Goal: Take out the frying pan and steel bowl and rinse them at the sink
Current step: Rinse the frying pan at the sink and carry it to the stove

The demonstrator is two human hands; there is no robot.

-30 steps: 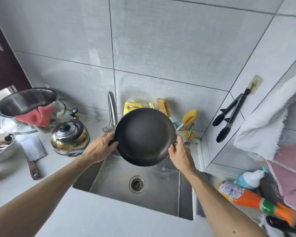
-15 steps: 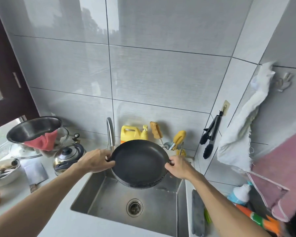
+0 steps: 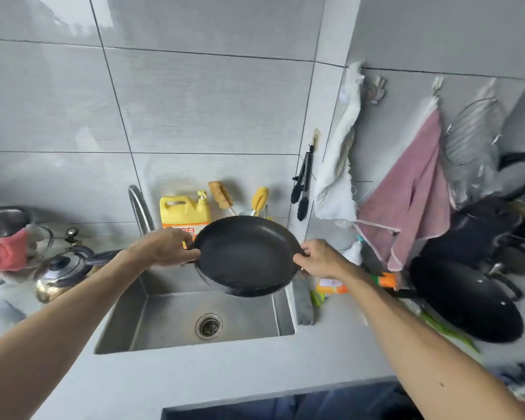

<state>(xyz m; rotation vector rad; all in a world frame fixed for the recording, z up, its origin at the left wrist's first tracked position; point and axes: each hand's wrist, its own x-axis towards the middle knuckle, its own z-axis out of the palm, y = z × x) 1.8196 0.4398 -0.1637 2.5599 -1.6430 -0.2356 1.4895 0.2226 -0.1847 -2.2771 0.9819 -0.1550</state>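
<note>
I hold a black frying pan (image 3: pixel 246 254) in the air above the steel sink (image 3: pixel 170 316), its inside facing me and nearly level. My left hand (image 3: pixel 167 247) grips its left edge, where the handle is hidden behind the hand. My right hand (image 3: pixel 319 257) pinches the right rim. The steel bowl (image 3: pixel 3 219) sits at the far left on a glass lid, with a red cloth (image 3: pixel 5 253) draped over its edge. The curved tap (image 3: pixel 140 207) stands behind my left hand.
A kettle (image 3: pixel 62 272) stands left of the sink. Yellow detergent (image 3: pixel 184 210) and brushes line the back wall. Tongs (image 3: pixel 303 180), a white cloth and a pink towel (image 3: pixel 412 195) hang on the right wall. Black pans (image 3: pixel 464 298) and an orange bottle (image 3: pixel 334 287) crowd the right counter.
The pan has tipped from facing me toward level and shifted right over the sink's right side. My view has swung right, bringing the right counter into sight.
</note>
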